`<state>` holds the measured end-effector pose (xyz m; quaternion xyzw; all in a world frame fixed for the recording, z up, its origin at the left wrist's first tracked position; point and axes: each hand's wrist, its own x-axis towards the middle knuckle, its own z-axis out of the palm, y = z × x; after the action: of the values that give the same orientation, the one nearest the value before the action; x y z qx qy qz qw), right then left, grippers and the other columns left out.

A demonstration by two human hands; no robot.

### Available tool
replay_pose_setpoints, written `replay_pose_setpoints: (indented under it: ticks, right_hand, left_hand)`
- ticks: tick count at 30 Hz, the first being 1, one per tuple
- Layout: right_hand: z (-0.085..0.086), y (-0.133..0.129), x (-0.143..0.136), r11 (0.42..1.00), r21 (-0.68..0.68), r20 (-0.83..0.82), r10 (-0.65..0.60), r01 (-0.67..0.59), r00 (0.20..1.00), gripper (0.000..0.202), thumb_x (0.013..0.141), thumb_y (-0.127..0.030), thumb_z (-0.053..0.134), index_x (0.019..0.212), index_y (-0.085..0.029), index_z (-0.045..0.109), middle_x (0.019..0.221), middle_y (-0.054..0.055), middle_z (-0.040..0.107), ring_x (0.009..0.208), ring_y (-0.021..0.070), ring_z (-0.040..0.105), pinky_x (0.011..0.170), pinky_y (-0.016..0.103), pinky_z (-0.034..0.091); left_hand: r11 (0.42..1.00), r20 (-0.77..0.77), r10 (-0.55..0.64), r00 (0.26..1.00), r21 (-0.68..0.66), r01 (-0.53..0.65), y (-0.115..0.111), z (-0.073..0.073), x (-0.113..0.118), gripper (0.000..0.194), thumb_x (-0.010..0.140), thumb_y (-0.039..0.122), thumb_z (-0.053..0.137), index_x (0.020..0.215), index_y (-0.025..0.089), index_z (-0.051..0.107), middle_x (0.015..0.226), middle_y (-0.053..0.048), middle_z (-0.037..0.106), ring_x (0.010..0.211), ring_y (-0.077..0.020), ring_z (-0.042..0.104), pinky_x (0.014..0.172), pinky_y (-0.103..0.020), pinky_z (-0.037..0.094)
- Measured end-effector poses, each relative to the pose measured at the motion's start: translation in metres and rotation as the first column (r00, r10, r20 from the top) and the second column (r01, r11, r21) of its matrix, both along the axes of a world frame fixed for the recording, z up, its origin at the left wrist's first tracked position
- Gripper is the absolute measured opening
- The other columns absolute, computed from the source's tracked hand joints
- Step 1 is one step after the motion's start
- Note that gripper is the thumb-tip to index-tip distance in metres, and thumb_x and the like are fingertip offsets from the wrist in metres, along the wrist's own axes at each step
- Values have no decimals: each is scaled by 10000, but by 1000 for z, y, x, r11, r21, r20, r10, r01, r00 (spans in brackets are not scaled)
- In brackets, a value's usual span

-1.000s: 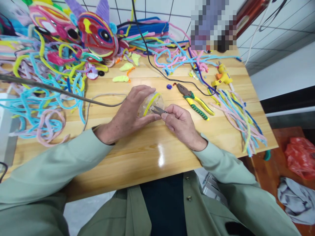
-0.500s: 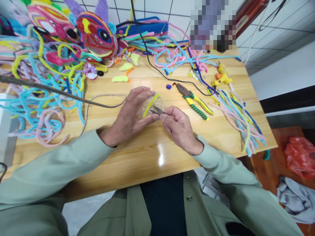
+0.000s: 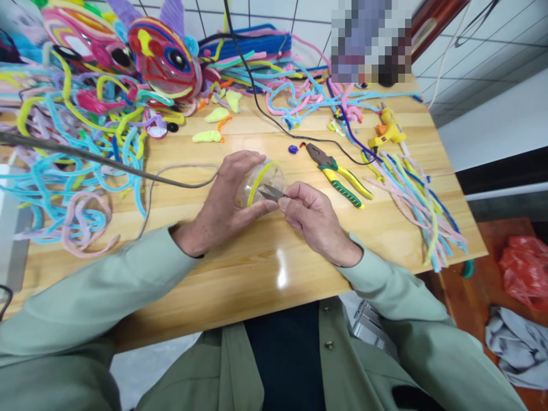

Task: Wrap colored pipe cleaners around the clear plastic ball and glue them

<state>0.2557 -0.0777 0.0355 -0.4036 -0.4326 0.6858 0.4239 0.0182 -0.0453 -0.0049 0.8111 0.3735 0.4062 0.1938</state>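
My left hand (image 3: 231, 197) is wrapped round a clear, rounded plastic piece (image 3: 276, 174) banded by a yellow fuzzy strip (image 3: 260, 181). In my right hand (image 3: 314, 220) is a small pair of scissors (image 3: 270, 193); its handles are hidden by my fingers. The dark blades point left, lying over the clear piece close to the yellow strip and my left thumb. Whether they touch the strip I cannot tell. Just beyond, a pair of pliers (image 3: 338, 177) with yellow and green handles and a small dark blue coil (image 3: 293, 149) rest on the wooden table (image 3: 240, 274).
Tangled fuzzy stems (image 3: 85, 154) cover the left side, below a colourful fish-like figure (image 3: 165, 63). A yellow glue gun (image 3: 387, 131) and a bundle of stems (image 3: 422, 205) lie on the right. A black cable (image 3: 257, 100) crosses from above.
The scissor blades have come closer together over the clear piece. Both hands keep almost the same place, and the view has shifted slightly.
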Motion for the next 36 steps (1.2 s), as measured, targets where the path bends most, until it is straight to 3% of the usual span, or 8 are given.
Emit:
replay_pose_setpoints:
  ticks: [5,13,19,25,28,32,34,36]
  right_hand:
    - [2,-4,-3,999,9,-6,-32,32,999,326,986,-421,892,909,-270,613,604,-140,472,527,70,321,521,241,306]
    - [-5,-12,-10,996,13,-17,-91,91,996,372,1002,-482,897,911,-276,601,580,-151,434,527,76,288,527,249,285]
    - [-12,-14,-15,990,14,-21,-140,140,990,430,998,-549,904,903,-283,580,590,-147,420,534,81,301,531,252,302]
    - [-15,-12,-18,979,72,-1,-190,189,982,514,985,-649,912,909,-293,549,603,-144,402,534,81,283,504,247,276]
    - [-12,-9,-14,975,121,7,-189,187,982,527,986,-679,914,919,-295,560,584,-146,397,526,81,259,495,248,240]
    - [-9,-6,-7,967,187,52,-187,174,981,511,1015,-678,893,922,-290,576,571,-142,426,515,75,231,492,257,207]
    - [-9,-5,-5,962,209,88,-200,178,976,506,1031,-669,880,914,-289,568,575,-140,429,520,77,232,498,261,211]
    - [-10,-4,-5,956,219,104,-220,194,970,509,1037,-673,869,910,-290,559,578,-137,429,527,83,245,507,262,226]
  left_hand:
    - [999,49,-6,999,48,4,2,-4,-1,740,1154,756,766,1746,385,521,1723,-144,664,1687,-404,617,1459,-668,491]
    - [995,105,-13,994,96,3,1,-8,3,712,1149,731,789,1731,392,560,1664,-136,700,1611,-392,679,1411,-607,538]
    - [998,173,3,985,56,-13,-2,-9,7,676,1141,697,828,1705,405,598,1671,-122,698,1622,-398,672,1440,-630,499]
    - [995,171,27,985,87,-43,-3,-12,10,673,1166,684,802,1729,398,568,1641,-114,731,1602,-373,691,1395,-619,571]
    - [996,134,65,989,54,-73,-3,-15,8,756,1159,764,769,1765,385,523,1697,-114,706,1640,-371,666,1416,-640,559]
    - [997,131,67,989,40,-73,0,-14,2,971,1070,891,793,1813,356,469,1848,-158,580,1767,-441,539,1488,-686,451]
    - [996,134,62,989,55,-70,1,-10,0,892,1090,870,779,1786,380,509,1867,-151,560,1786,-445,511,1492,-689,430]
    - [995,96,69,993,68,-76,1,-4,-2,689,1170,781,726,1717,388,580,1839,-126,596,1756,-418,548,1470,-687,454]
